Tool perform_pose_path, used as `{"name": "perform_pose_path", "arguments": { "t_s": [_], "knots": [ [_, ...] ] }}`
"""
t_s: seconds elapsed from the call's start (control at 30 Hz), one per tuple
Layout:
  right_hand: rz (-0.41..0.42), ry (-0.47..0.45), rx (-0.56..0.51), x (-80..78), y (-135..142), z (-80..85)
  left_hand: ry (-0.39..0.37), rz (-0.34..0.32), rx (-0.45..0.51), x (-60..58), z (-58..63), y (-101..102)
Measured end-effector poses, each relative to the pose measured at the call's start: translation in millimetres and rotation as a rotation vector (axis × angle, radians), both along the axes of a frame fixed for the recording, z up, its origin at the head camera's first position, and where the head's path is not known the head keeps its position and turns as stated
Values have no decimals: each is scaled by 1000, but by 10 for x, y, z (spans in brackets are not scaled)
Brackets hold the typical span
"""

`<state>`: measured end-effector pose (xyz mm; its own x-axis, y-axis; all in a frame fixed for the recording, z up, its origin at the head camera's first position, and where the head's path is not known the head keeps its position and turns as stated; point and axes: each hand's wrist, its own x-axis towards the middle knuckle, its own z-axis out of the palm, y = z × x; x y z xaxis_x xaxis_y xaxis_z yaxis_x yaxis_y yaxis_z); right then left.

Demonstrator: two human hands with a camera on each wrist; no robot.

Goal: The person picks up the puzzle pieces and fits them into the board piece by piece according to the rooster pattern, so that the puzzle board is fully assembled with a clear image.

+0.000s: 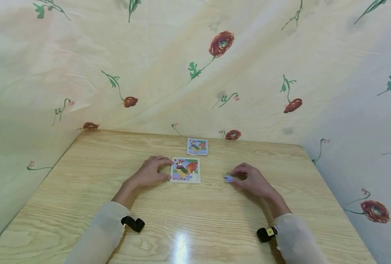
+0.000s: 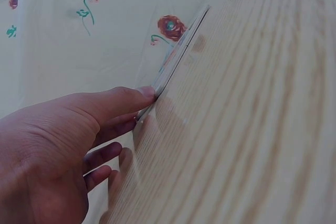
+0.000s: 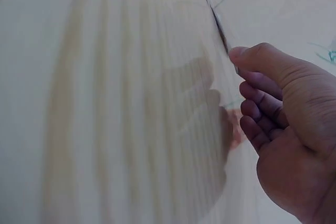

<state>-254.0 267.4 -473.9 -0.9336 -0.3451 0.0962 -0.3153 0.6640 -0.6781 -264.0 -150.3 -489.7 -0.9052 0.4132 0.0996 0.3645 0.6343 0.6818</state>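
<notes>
A framed jigsaw puzzle [image 1: 185,171] with a rooster picture lies flat on the wooden table, and a pale bare patch shows at its lower right. My left hand [image 1: 150,171] holds the frame's left side, thumb at the near corner and fingers at the far one. In the left wrist view the thumb [image 2: 142,93] presses the edge of the thin board. To the right of the puzzle, my right hand [image 1: 253,181] pinches a lilac and green puzzle piece [image 1: 228,179] between thumb and fingers, low over the table. Its other fingers [image 3: 254,132] are curled in.
Behind the puzzle lies a picture card [image 1: 197,146] with the same rooster. The wooden table [image 1: 189,209] reaches back to a flowered cloth [image 1: 169,73] hanging at the rear and sides.
</notes>
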Motion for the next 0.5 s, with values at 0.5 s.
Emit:
{"name": "perform_pose_path", "arguments": {
  "t_s": [0.5],
  "knots": [
    [69,1,-67,-98,-552,19,2,-1,-2,0,-1,-1]
  ]
}}
